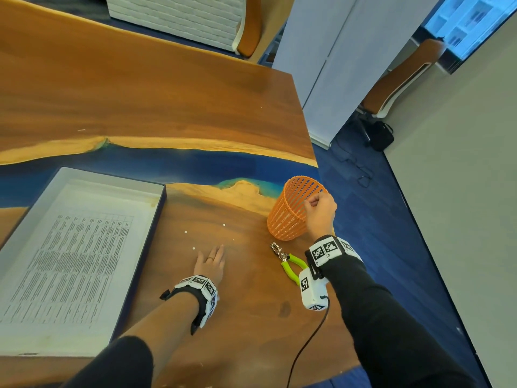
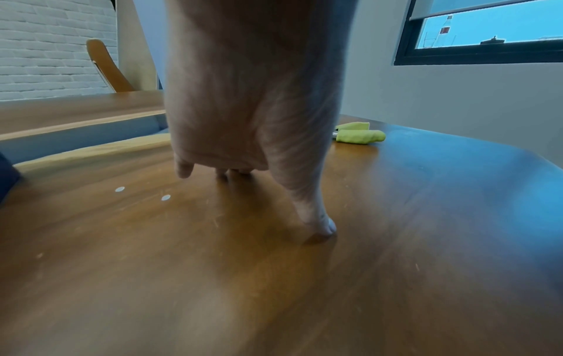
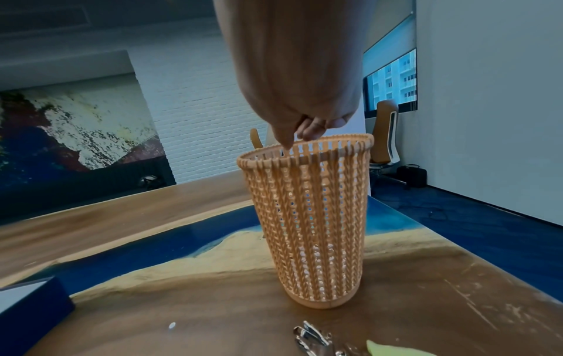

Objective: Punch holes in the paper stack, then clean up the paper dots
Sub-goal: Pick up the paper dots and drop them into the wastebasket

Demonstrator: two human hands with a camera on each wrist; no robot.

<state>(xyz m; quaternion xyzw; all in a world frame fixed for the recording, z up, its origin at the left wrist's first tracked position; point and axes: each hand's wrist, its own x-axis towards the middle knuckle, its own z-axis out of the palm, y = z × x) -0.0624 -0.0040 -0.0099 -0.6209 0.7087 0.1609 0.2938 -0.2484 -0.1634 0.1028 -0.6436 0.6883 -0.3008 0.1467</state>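
Your right hand (image 1: 319, 212) with fingers bunched over the orange basket (image 1: 288, 217); your left hand (image 1: 211, 263) flat, fingers straight on the table (image 1: 246, 298), paper dots (image 1: 193, 248) just beside

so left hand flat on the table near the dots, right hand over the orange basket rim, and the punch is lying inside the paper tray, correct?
Not the punch. The head view shows the hole punch lying on the bare table, between the left hand and the right hand, below the orange basket. The tray holds only paper. The rest is right.
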